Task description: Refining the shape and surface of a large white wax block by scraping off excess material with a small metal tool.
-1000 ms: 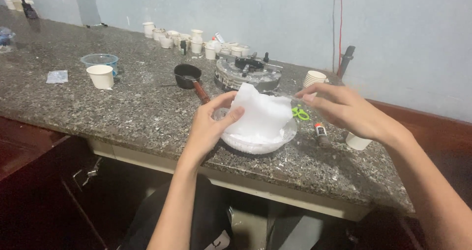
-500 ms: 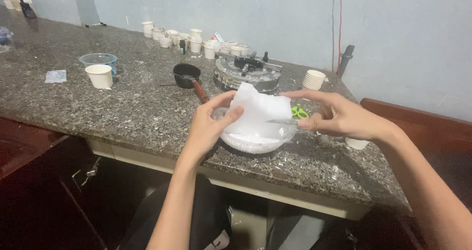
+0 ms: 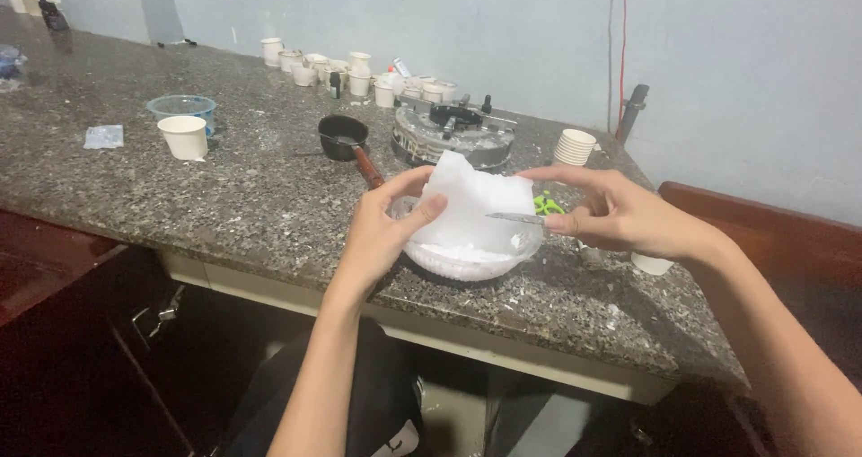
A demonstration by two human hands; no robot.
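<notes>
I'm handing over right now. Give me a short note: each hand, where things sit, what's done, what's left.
Left hand: grips the white block over the clear bowl.
Right hand: holds a thin blade against the block's side.
Done: white shavings lie in the bowl.
Left: most of the block is uncut.
Nearby: small dark pan, stack of paper cups.

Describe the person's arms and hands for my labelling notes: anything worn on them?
Both forearms are bare, with no sleeves in view. The left hand and right hand wear no gloves; I see no rings, watch or bracelets. The fingers are slender, with short nails.
</notes>
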